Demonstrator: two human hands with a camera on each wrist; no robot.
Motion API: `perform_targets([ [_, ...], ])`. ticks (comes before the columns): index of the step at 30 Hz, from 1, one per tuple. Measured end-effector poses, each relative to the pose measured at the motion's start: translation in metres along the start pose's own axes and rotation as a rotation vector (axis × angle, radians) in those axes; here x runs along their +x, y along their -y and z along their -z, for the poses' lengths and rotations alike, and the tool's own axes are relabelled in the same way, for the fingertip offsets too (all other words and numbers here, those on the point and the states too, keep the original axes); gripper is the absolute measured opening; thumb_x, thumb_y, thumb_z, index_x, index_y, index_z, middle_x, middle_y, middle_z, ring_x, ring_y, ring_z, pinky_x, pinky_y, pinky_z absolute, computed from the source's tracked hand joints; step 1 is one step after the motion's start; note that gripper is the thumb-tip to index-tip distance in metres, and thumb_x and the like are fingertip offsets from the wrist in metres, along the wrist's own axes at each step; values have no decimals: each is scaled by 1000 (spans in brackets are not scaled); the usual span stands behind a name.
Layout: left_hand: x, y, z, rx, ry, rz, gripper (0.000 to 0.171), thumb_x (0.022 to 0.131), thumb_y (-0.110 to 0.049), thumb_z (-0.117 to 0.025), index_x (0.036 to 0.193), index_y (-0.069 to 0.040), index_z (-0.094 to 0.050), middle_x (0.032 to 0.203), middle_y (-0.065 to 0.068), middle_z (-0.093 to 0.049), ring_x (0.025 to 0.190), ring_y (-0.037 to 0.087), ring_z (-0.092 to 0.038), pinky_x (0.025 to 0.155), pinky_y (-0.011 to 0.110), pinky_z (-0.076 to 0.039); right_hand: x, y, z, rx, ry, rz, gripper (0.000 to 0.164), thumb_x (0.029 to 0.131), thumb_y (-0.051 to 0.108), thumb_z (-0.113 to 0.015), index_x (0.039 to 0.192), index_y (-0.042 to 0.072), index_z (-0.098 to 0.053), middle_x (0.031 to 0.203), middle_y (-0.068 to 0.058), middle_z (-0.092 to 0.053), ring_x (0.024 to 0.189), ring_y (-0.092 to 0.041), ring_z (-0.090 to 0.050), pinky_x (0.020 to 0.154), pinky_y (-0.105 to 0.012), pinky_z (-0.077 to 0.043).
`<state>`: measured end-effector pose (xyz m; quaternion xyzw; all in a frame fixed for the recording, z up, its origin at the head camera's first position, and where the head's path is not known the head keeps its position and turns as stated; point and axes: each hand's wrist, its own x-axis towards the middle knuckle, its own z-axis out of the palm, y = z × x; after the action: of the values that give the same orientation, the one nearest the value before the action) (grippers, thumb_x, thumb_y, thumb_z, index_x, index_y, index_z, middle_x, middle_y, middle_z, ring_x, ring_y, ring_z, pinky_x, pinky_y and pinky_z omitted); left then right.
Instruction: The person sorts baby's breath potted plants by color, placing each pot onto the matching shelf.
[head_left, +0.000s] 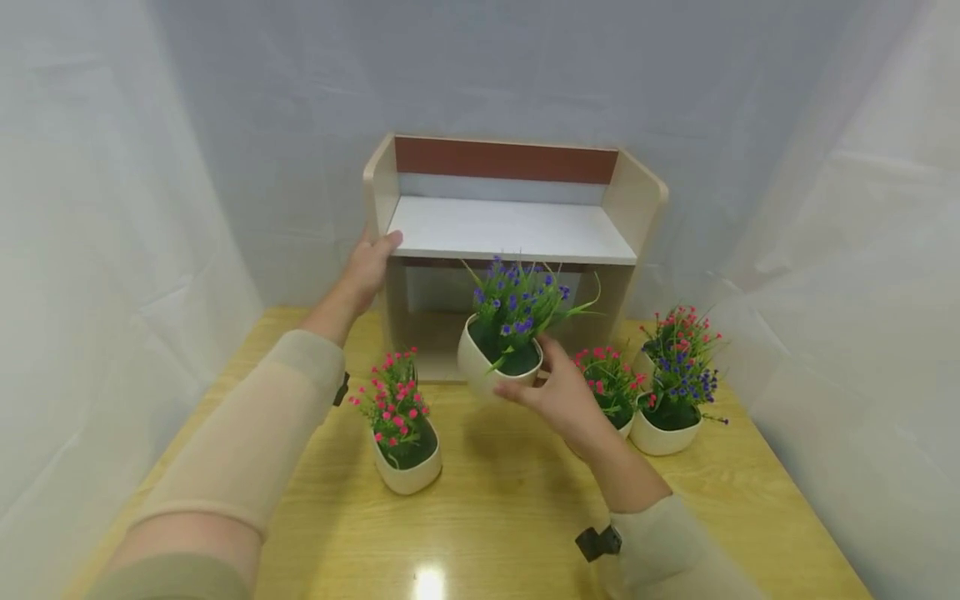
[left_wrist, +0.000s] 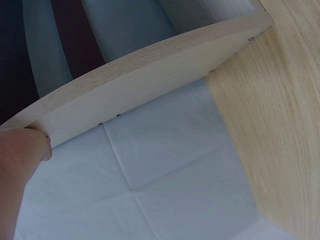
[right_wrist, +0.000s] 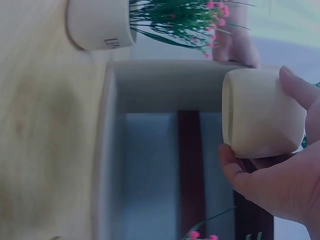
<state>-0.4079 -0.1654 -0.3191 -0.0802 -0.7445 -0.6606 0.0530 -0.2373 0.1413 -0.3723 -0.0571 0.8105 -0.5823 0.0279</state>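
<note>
My right hand (head_left: 558,396) grips a cream pot with purple flowers (head_left: 478,362), raised above the table in front of the small shelf unit (head_left: 510,227). In the right wrist view the thumb and fingers reach around the pot's sides, and its plain base faces the camera. My left hand (head_left: 366,271) holds the left side panel (head_left: 380,196) of the shelf unit, thumb at the front edge by the white shelf board. From the left wrist, that hand (left_wrist: 20,157) shows wrapped on the panel's edge, its fingers mostly hidden.
A pot with pink flowers (head_left: 408,479) stands on the wooden table (head_left: 480,533), left of centre. To the right cluster another pink-flowered pot (head_left: 613,392), a purple one (head_left: 666,435) and a red one (head_left: 681,333) behind. Pale sheeting (head_left: 510,75) hangs around the table.
</note>
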Motion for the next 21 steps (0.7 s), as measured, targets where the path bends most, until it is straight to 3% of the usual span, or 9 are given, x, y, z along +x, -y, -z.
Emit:
perform_targets([
  [7,-2,0,-4,9,-1,-11,78,113,-39,-48,176,-27,-5,184,12,-12,171,34,-12,141,54,-7,9,19,11,-92,-13,54,108,90,36,-91,172,14,-24,159,-16,-58,143,-37,-63,110,-51,-61],
  [16,0,1,-2,11,-2,14,82,113,-40,-48,176,-29,3,185,11,-2,172,34,-3,141,56,-3,29,50,15,-46,-11,136,100,91,34,-90,170,20,-30,159,-11,-59,141,-34,-65,109,-50,-62],
  [21,1,1,-1,8,-4,24,81,112,-41,-48,176,-32,2,185,9,-2,172,34,-3,141,58,-4,43,76,20,-85,-43,171,102,91,38,-90,170,18,-28,162,-12,-54,146,-36,-60,110,-50,-61],
])
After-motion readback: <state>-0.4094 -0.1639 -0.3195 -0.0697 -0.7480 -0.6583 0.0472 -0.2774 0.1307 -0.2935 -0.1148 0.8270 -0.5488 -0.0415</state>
